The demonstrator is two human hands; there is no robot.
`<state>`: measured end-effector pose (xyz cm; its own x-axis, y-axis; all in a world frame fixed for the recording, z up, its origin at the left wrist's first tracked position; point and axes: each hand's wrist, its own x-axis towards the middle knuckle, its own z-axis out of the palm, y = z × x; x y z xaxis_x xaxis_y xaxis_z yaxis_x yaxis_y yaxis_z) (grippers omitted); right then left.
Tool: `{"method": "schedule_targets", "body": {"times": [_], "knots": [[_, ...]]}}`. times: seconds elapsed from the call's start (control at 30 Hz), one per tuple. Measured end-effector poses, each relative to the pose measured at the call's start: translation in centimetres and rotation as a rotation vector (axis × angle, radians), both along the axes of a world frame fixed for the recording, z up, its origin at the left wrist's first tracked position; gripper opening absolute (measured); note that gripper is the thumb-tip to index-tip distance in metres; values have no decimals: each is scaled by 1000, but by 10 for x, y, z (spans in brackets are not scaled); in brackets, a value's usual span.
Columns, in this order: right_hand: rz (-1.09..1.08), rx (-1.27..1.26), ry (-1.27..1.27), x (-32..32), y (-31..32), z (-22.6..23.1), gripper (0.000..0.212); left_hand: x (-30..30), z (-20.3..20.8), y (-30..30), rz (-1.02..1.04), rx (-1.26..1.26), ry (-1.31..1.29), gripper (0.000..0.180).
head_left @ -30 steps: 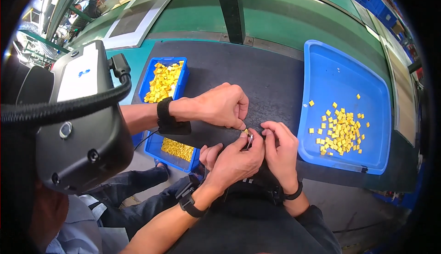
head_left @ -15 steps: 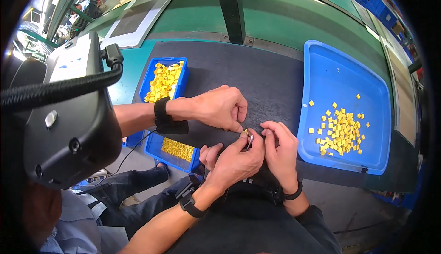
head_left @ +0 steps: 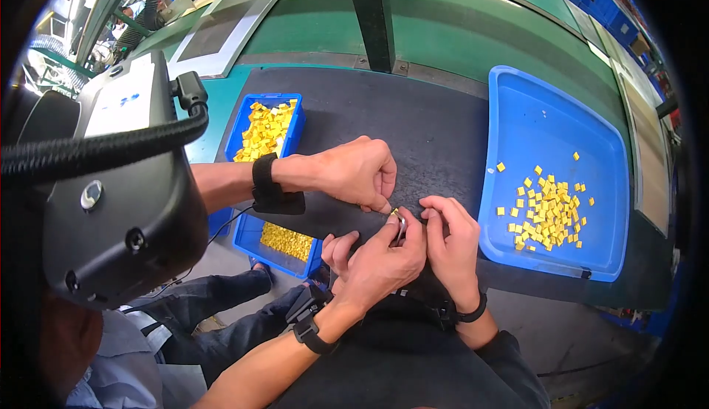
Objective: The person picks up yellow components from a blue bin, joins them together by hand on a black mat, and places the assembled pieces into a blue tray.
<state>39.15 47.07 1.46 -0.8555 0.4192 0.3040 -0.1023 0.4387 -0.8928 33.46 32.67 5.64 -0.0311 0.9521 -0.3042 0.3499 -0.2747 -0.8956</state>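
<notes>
Head view: a small yellow piece (head_left: 395,212) sits just above the near edge of the dark mat (head_left: 443,128), at the fingertips of a co-worker's upper hand (head_left: 354,172) and lower hand (head_left: 388,265). The lower hand also has a silver tool (head_left: 402,230), its long axis running roughly 12 to 6 o'clock; the piece is too small to show a long axis.

The wearer's right hand (head_left: 454,250) is the nearer of their 2 — the piece lies at 9 o'clock from its fingertips, close but apart. Its thumb and forefinger curl toward each other; whether they meet or pinch anything, I cannot tell. The left hand (head_left: 339,252) shows only bent fingers behind the co-worker's lower hand, with the piece at 2 o'clock; its grip cannot be told either.

A blue tray (head_left: 550,113) with scattered yellow pieces lies at 2 o'clock from the right hand. From the piece, 2 blue bins of yellow parts stand — the upper bin (head_left: 294,132) at 10 o'clock, the lower bin (head_left: 316,261) between 8 and 9.
</notes>
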Motion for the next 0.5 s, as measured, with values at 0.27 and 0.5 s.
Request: {"method": "schedule_targets", "body": {"times": [0.27, 0.5], "knots": [[-4, -9, -3, 1, 0, -1, 18, 2, -5, 0, 26, 58, 16, 14], [5, -12, -18, 1, 0, -1, 20, 3, -10, 0, 30, 44, 13, 14]]}}
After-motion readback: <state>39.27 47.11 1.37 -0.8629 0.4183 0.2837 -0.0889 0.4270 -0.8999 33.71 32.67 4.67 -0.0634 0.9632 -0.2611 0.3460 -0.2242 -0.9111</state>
